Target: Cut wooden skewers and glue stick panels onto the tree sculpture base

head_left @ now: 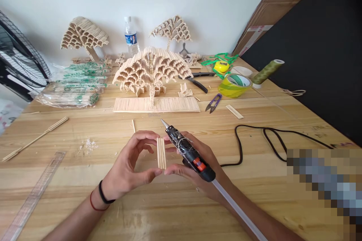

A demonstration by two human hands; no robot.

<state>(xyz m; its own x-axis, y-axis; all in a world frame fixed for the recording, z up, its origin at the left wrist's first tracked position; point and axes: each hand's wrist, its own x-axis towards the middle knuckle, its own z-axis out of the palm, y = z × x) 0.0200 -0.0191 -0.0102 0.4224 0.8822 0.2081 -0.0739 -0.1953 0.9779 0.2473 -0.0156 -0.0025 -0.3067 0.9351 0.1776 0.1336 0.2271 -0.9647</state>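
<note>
Left hand (123,167): fingers grasp a short stick panel (161,153) at its upper and lower ends. Right hand (207,158): fingers grasp the same panel from the opposite side. The panel is upright between the two thumbs and the opposing fingertips, raised above the wooden surface (135,211).

A hot glue gun (189,152) lies across the right hand, between thumb and fingers. Its nozzle points forward and to the left, beyond the panel; a translucent glue stick (237,209) projects from its rear along the right forearm. A black cord (240,147) runs to the right of the right-hand fingers.

Directly beyond the fingers stands a tree-shaped stick model (152,69) on a slatted base (175,104). A loose stick (134,125) lies just beyond the left-hand fingers. Well to their left: a transparent ruler (36,192) and white shavings (89,145). Beyond the right-hand fingers, to the right: purple-handled thread snips (217,99), a yellow tape roll (230,89) and a flat stick strip (234,111).
</note>
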